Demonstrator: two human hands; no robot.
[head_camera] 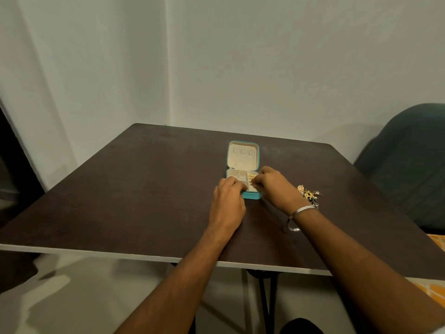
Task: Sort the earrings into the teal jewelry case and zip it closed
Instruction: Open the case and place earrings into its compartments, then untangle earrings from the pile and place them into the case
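The teal jewelry case (243, 143) lies open on the dark table (144, 189), lid laid back, cream lining and compartments showing. A gold earring (252, 176) sits in its right compartment. My left hand (228, 196) grips the case's front left corner with curled fingers. My right hand (274, 186) is over the case's right side and pinches a small gold earring (251, 182) at its fingertips. A pile of loose earrings (309, 194) lies on the table to the right, just beyond my right wrist.
A silver bangle (302, 209) is on my right wrist. A dark blue chair (409, 160) stands at the table's right. White walls close off the back. The table's near edge (144, 255) runs across below my forearms.
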